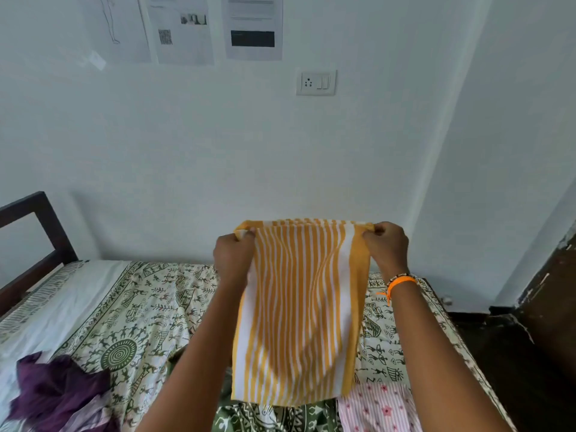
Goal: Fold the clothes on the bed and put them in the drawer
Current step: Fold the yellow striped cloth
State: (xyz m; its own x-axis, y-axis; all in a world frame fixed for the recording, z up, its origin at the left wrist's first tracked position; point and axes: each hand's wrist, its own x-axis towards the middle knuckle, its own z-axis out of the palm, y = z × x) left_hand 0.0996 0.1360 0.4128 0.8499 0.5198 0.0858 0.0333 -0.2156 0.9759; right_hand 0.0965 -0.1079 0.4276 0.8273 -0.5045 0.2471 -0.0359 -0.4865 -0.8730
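Two hands carry the load here. Your left hand (pixel 232 252) pinches the top left corner of the yellow-and-white striped cloth (pixel 296 313), and your right hand (pixel 386 244) pinches the top right corner, fingers curled round the bunched hem on each side. You hold it up off the bed (pixel 149 307), top edge stretched level between the hands, so the cloth hangs flat with its stripes running down. That hold looks meant to square the edges before a fold. The top edge shows a second layer behind, so it may already be doubled; I cannot confirm this.

The lower hem hangs close above a green patterned garment (pixel 265 416) and a pink striped floral garment (pixel 377 406); whether it touches them I cannot tell. A purple garment (pixel 53 391) lies crumpled well apart at the near left.

Open printed bedsheet lies to the left of your forearms, the better ground for laying the cloth down. The bed's right edge (pixel 448 325) is near your right forearm, with dark floor beyond, so keep the fold leftward. The wall (pixel 280 166) stands behind the bed. No drawer is in view.
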